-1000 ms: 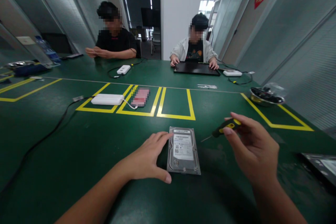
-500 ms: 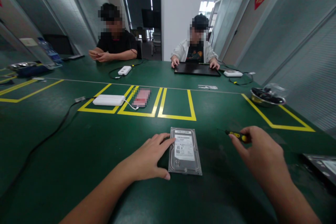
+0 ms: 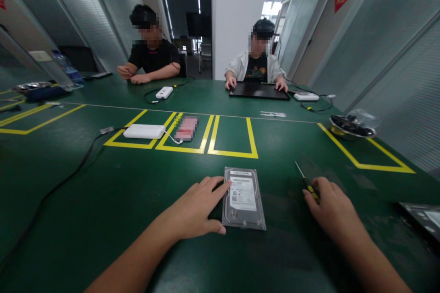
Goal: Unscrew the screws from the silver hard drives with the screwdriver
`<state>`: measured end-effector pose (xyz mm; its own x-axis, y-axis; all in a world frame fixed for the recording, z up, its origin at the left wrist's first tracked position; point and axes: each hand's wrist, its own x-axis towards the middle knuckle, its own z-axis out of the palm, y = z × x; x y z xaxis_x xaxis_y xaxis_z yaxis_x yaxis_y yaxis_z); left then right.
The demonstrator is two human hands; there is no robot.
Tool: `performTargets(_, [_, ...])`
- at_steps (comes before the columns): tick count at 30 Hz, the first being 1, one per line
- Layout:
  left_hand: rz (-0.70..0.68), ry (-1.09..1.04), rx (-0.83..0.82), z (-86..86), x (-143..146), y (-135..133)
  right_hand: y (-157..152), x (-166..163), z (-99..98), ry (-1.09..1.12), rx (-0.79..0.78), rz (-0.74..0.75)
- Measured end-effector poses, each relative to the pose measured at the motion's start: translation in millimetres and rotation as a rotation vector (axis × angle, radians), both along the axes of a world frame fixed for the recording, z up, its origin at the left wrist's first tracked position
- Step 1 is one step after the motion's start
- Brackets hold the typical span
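In front of me a silver hard drive [image 3: 243,197] lies flat on the green table, its white label facing up. My left hand [image 3: 201,206] is spread out along its left side. The index fingertip rests on the label's edge, and the thumb is by the lower left corner. To the right of the drive, my right hand [image 3: 330,206] is closed around the yellow and black handle of a screwdriver [image 3: 312,189]. Its thin metal shaft points away and to the left, low over the table. The curled fingers hide part of the handle.
Yellow tape frames mark the table; a white power bank [image 3: 144,131] and a pink phone [image 3: 186,128] lie in them. A metal bowl [image 3: 352,133] with dark items stands at right. Another drive [image 3: 421,219] sits at the right edge. Two people sit opposite, one touching a black panel [image 3: 258,90].
My right hand has come slightly nearer, and the screwdriver has swung from pointing left to pointing away and left. My left hand keeps its place at the hard drive.
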<state>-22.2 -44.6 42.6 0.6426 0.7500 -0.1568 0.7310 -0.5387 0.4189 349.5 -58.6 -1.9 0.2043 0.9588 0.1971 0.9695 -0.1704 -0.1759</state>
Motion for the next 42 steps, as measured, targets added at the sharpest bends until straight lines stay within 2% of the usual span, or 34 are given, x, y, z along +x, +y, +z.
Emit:
performTargets(14, [-0.004, 0.005, 0.017, -2.0, 0.4, -0.1, 5.5, 1.9, -1.7, 0.121, 0.046, -0.055])
performTargets(31, [-0.003, -0.005, 0.015, -1.9, -0.3, -1.2, 1.3, 6.0, -7.5, 0.152, 0.026, 0.042])
performTargets(38, [-0.009, 0.007, 0.006, 0.2, 0.7, -1.7, -3.5, 5.2, 0.8, 0.163, 0.031, 0.035])
performTargets(42, [-0.007, 0.013, -0.004, 0.3, 0.9, -1.8, -7.6, 16.7, 2.2, 0.124, 0.016, 0.012])
